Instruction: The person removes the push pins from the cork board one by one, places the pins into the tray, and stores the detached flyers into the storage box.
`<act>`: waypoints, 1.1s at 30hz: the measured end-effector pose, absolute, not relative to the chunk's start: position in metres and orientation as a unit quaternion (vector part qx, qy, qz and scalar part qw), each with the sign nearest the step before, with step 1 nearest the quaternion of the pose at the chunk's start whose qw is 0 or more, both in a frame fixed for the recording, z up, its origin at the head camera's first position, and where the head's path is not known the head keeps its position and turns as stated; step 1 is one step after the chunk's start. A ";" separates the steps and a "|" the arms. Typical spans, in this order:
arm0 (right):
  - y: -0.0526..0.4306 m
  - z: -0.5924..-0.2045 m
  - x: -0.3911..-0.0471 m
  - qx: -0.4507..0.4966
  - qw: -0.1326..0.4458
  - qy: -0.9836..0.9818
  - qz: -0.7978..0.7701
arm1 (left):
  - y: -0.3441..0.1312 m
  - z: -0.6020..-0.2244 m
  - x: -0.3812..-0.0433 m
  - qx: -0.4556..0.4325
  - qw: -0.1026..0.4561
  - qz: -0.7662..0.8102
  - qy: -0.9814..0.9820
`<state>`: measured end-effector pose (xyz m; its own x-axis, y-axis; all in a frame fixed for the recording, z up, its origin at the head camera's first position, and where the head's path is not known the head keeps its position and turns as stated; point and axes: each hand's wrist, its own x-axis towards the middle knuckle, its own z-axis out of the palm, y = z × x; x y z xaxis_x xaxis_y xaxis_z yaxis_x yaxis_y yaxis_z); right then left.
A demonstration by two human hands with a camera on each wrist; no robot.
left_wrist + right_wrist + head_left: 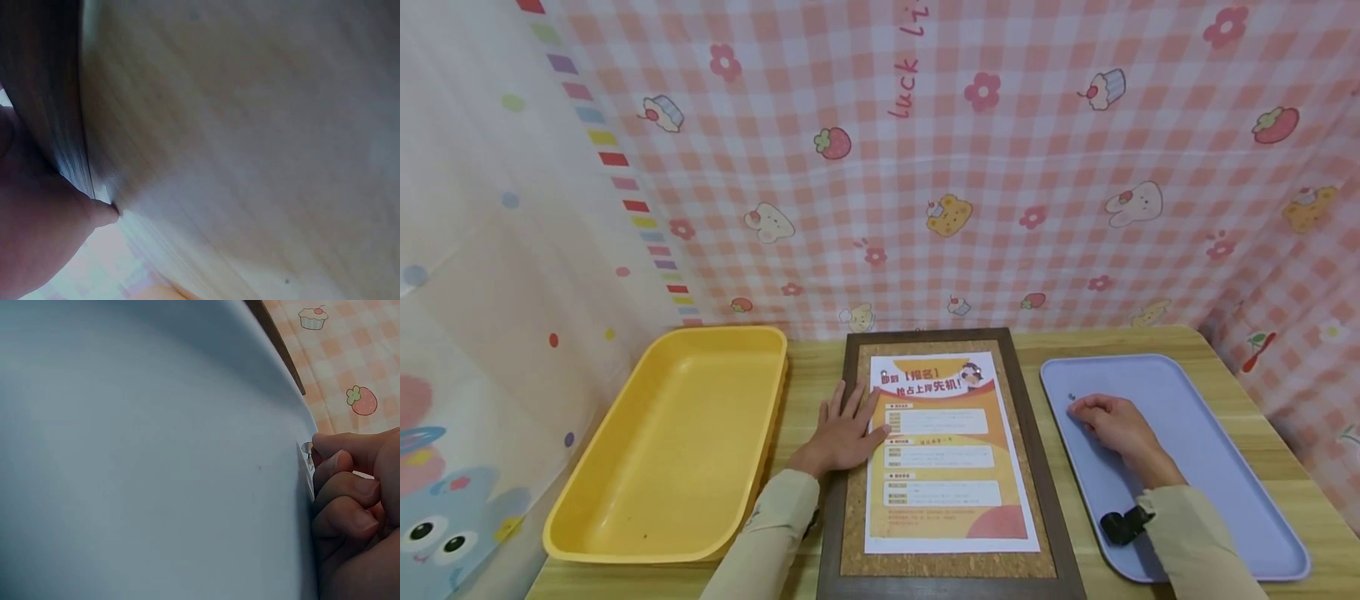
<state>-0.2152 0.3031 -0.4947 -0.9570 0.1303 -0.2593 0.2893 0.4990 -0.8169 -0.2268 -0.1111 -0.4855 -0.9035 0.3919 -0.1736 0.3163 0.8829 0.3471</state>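
Observation:
A printed poster (940, 500) lies on a cork board (854, 533) with a dark wooden frame. My left hand (838, 437), fingers spread, rests across the frame's left side and the poster's left edge. Over the blue tray (1217, 500), my right hand (1116, 425) has its fingers curled and its fingertips low near the left rim. Right at those fingertips is a tiny shiny metal piece (306, 448), like a thumbtack, also seen as a dark speck (1071, 397) in the head view. I cannot tell whether the fingers pinch it. Small round spots show at the poster's top corners.
A deep yellow tray (662, 467) stands left of the board on the wood-grain table (816, 358). Pink checked cloth (910, 275) hangs behind the table. Under my right wrist a black device (1123, 527) overlaps the blue tray.

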 end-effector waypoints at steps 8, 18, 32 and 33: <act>0.303 -0.496 -0.216 0.118 0.074 0.869 -0.475 | -0.110 -0.486 -0.227 0.186 0.119 0.166 0.961; 0.303 -0.495 -0.216 0.122 0.067 0.868 -0.477 | -0.110 -0.488 -0.229 0.186 0.122 0.161 0.962; 0.304 -0.496 -0.218 0.147 0.071 0.853 -0.495 | -0.112 -0.486 -0.227 0.187 0.120 0.172 0.960; 0.304 -0.495 -0.218 0.149 0.075 0.851 -0.498 | -0.112 -0.486 -0.227 0.187 0.121 0.172 0.960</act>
